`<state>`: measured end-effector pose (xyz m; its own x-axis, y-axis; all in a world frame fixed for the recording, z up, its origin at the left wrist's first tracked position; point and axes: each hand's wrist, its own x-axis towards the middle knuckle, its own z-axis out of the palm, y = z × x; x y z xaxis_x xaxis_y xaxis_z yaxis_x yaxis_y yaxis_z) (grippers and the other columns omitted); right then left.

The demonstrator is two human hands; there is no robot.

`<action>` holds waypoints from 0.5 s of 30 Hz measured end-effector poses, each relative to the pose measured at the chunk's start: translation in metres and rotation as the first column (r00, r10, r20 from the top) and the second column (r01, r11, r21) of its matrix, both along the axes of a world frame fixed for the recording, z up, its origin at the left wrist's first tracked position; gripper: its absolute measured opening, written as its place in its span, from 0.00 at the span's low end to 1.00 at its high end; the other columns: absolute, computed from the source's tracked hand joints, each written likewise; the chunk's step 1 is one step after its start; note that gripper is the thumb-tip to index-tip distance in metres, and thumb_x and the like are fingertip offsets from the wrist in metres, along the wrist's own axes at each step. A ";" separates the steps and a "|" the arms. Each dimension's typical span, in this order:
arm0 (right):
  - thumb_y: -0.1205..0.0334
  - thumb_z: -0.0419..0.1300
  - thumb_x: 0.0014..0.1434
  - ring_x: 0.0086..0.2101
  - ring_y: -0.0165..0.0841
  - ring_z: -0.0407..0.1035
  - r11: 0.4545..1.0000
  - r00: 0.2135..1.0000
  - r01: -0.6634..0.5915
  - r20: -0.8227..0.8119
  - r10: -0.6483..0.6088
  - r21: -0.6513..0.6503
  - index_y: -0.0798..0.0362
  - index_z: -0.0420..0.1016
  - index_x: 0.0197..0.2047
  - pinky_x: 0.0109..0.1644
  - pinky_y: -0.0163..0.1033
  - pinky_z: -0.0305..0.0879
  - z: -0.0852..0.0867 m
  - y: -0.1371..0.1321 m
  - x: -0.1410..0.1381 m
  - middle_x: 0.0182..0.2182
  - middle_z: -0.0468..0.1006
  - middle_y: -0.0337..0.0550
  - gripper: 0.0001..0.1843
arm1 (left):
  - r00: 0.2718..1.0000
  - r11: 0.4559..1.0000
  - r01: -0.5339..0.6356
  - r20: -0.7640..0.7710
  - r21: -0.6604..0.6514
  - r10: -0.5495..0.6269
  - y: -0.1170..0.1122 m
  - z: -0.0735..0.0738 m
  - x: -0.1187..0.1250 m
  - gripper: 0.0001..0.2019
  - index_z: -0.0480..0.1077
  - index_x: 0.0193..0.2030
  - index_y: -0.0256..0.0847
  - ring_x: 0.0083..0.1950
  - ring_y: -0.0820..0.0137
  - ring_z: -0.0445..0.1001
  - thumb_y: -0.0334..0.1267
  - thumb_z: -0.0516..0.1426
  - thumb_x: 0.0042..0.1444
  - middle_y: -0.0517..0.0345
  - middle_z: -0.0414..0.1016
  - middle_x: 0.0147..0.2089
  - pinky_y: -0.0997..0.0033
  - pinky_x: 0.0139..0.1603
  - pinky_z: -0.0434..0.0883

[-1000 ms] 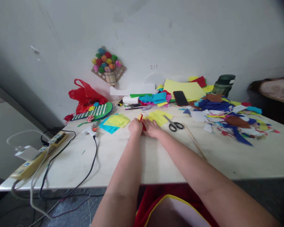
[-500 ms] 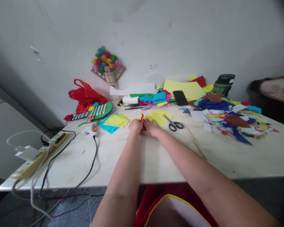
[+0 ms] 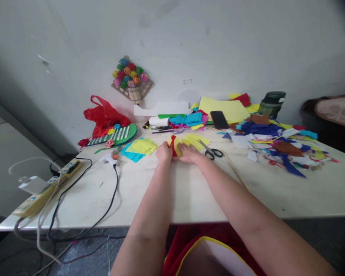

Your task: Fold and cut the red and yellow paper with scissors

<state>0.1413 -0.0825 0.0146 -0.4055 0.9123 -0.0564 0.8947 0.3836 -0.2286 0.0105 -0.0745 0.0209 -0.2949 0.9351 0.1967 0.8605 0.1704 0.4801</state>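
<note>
My left hand (image 3: 164, 152) is closed with its fingertips at the left side of a narrow red paper strip (image 3: 173, 145). The strip stands out against yellow paper beneath and beside it. Flat on the yellow paper (image 3: 193, 141) lies my right hand (image 3: 189, 154), its fingers stretched out and somewhat spread, just right of the strip. Black-handled scissors (image 3: 213, 153) lie right of that hand, their blades over the paper's edge. Left of my left hand is a small pile of yellow sheets (image 3: 142, 145) on a blue sheet (image 3: 130, 154). What my left fingers pinch is partly hidden.
A thin wooden stick (image 3: 232, 168) lies right of the scissors. Paper scraps (image 3: 287, 147) heap up at the right, near a green bottle (image 3: 271, 104). A phone (image 3: 219, 120) rests at the back. The glue gun (image 3: 110, 158) and power strip (image 3: 48, 191) trail cords at left.
The red strip shows wider and flatter between my hands, where before it was a thin, curled piece. My right hand has shifted slightly right, uncovering more yellow paper.
</note>
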 end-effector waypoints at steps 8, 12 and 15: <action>0.53 0.39 0.62 0.48 0.37 0.65 0.973 0.989 0.132 -0.092 -0.116 0.189 0.50 0.70 0.49 0.49 0.39 0.58 0.031 -0.004 0.014 0.50 0.71 0.47 0.23 | 0.998 0.999 -0.027 0.062 0.018 0.026 0.005 -0.007 -0.004 0.10 0.65 0.35 0.43 0.42 0.62 0.72 0.45 0.49 0.55 0.48 0.74 0.38 0.67 0.38 0.65; 0.59 0.46 0.59 0.44 0.40 0.68 0.867 0.913 0.407 -0.100 -0.395 0.289 0.53 0.73 0.44 0.45 0.39 0.61 0.047 -0.003 0.031 0.42 0.75 0.52 0.18 | 0.987 0.999 -0.044 0.153 0.032 0.039 0.004 -0.005 -0.004 0.09 0.65 0.34 0.43 0.43 0.61 0.72 0.44 0.49 0.54 0.49 0.74 0.39 0.67 0.38 0.65; 0.59 0.54 0.54 0.44 0.43 0.68 0.827 0.846 0.530 -0.053 -0.530 0.187 0.58 0.73 0.45 0.44 0.41 0.62 0.052 0.001 0.051 0.42 0.73 0.59 0.17 | 0.978 0.998 -0.055 0.202 0.044 0.045 0.005 -0.006 -0.005 0.09 0.65 0.34 0.44 0.43 0.61 0.72 0.45 0.50 0.53 0.50 0.74 0.40 0.67 0.37 0.65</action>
<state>0.1926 -0.0812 0.0663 0.1430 0.9802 0.1370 0.9732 -0.1140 -0.1999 0.0054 -0.0690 0.0152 -0.3792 0.9088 0.1743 0.7368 0.1826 0.6510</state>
